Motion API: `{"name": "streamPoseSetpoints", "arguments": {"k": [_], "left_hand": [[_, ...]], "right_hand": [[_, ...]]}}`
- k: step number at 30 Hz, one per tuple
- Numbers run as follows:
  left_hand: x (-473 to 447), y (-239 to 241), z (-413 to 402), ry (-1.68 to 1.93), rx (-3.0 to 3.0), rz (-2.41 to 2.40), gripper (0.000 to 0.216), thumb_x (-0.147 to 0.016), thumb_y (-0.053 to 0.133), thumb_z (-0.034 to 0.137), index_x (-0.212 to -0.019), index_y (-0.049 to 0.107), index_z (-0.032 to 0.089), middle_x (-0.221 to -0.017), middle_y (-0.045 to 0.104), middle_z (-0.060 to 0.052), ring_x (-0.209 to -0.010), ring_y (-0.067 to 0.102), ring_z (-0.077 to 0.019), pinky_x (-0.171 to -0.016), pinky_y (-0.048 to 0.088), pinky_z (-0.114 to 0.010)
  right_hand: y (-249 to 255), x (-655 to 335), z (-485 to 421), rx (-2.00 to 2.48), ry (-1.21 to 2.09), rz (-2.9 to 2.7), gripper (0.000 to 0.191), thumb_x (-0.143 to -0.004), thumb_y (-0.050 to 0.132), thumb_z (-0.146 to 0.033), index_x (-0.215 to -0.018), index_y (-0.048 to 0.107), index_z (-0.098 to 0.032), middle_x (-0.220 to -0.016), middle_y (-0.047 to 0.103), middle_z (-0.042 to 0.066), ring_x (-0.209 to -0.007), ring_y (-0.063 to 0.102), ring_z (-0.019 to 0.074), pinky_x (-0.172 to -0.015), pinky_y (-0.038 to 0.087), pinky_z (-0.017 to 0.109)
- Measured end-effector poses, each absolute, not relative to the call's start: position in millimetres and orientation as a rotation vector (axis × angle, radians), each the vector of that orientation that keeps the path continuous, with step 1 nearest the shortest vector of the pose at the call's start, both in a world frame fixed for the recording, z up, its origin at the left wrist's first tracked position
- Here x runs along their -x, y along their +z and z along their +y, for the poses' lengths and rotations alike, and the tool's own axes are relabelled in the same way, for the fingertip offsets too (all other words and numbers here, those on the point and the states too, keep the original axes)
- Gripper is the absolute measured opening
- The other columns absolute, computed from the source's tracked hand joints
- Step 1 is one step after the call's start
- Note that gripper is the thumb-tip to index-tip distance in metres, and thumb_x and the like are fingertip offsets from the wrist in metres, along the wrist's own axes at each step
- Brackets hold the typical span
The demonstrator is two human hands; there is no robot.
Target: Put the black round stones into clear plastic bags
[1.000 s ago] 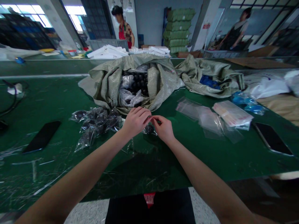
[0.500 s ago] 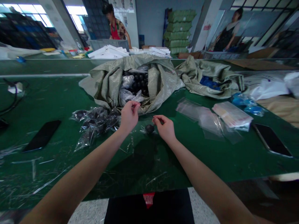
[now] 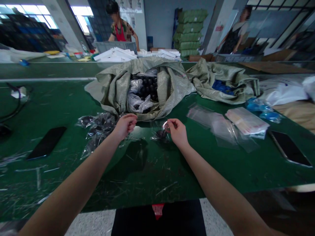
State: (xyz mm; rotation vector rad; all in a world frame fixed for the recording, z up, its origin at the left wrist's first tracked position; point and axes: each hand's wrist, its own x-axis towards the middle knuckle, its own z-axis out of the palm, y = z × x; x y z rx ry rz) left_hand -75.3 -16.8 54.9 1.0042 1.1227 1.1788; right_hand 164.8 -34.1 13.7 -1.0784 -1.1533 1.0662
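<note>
My right hand (image 3: 178, 131) pinches the top edge of a clear plastic bag, and a dark round ball (image 3: 161, 133) sits inside that bag just above the tabletop or on it; I cannot tell which. My left hand (image 3: 126, 126) is closed, its fingertips pressed together beside the pile of bagged dark balls (image 3: 94, 129). Whatever it may hold is too small to make out. Behind both hands, an open woven sack (image 3: 169, 88) contains many loose black balls (image 3: 149, 87) and crumpled clear plastic.
Flat clear bags (image 3: 222, 129) and a stack of bags (image 3: 246, 120) lie to the right, near a phone (image 3: 290, 147). Another phone (image 3: 46, 142) lies at left. A second sack (image 3: 236, 82) holds blue items. Two people stand beyond the green table (image 3: 152, 183).
My left hand has moved left and slightly down, away from the sack's mouth. My right hand has shifted slightly right and now grips the bag around the ball.
</note>
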Motion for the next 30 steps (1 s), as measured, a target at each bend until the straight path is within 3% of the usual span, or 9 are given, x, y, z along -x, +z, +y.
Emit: {"name": "streamPoseSetpoints", "arguments": {"k": [3, 6, 9, 15, 23, 30], "left_hand": [[52, 42, -27, 0.958, -1.486, 1.228, 0.022, -0.066, 0.074, 0.029, -0.084, 0.069, 0.017, -0.073, 0.067, -0.001, -0.05, 0.05, -0.0085, -0.043, 0.034, -0.02], [39, 31, -24, 0.916, -1.744, 1.272, 0.025, -0.071, 0.073, 0.039, -0.086, 0.075, 0.019, -0.087, 0.074, -0.004, -0.075, 0.064, -0.018, -0.067, 0.048, -0.028], [37, 26, -16, 0.916, -1.785, 1.323, 0.025, -0.076, 0.068, 0.042, -0.079, 0.076, 0.019, -0.081, 0.075, -0.004, -0.079, 0.066, -0.0203, -0.076, 0.048, -0.031], [39, 25, -11, 0.917, -1.727, 1.313, 0.026, -0.075, 0.068, 0.04, -0.08, 0.076, 0.016, -0.079, 0.075, -0.005, -0.073, 0.066, -0.0182, -0.071, 0.049, -0.029], [47, 13, -1, 0.984, -1.729, 1.279, 0.029, -0.074, 0.071, 0.041, -0.084, 0.076, 0.014, -0.084, 0.076, -0.007, -0.078, 0.068, -0.0206, -0.075, 0.051, -0.032], [52, 8, 2, 1.035, -1.792, 1.192, 0.033, -0.073, 0.074, 0.042, -0.093, 0.077, 0.016, -0.091, 0.077, -0.008, -0.084, 0.069, -0.0214, -0.083, 0.053, -0.035]], "right_hand": [[12, -165, -33, 1.086, 1.112, -1.133, 0.024, -0.082, 0.061, -0.042, -0.091, 0.059, -0.02, -0.089, 0.071, 0.005, -0.073, 0.072, 0.0175, -0.064, 0.06, 0.032], [9, -167, -30, 1.075, 1.156, -1.125, 0.025, -0.08, 0.065, -0.041, -0.091, 0.06, -0.019, -0.089, 0.073, 0.005, -0.073, 0.072, 0.018, -0.064, 0.06, 0.032], [7, -172, -25, 1.063, 1.202, -1.119, 0.027, -0.077, 0.068, -0.039, -0.094, 0.062, -0.019, -0.088, 0.074, 0.004, -0.079, 0.073, 0.019, -0.067, 0.061, 0.033], [2, -184, -13, 1.081, 1.332, -1.154, 0.03, -0.068, 0.078, -0.036, -0.091, 0.07, -0.018, -0.085, 0.075, 0.004, -0.081, 0.071, 0.0171, -0.081, 0.058, 0.033], [-1, -191, -5, 1.142, 1.253, -1.231, 0.019, -0.069, 0.075, -0.035, -0.076, 0.069, -0.018, -0.071, 0.069, 0.002, -0.067, 0.064, 0.0143, -0.071, 0.057, 0.031], [-5, -194, -1, 1.1, 1.217, -1.353, 0.028, -0.073, 0.071, -0.031, -0.098, 0.069, -0.021, -0.074, 0.066, -0.001, -0.067, 0.062, 0.0134, -0.068, 0.056, 0.03]]}}
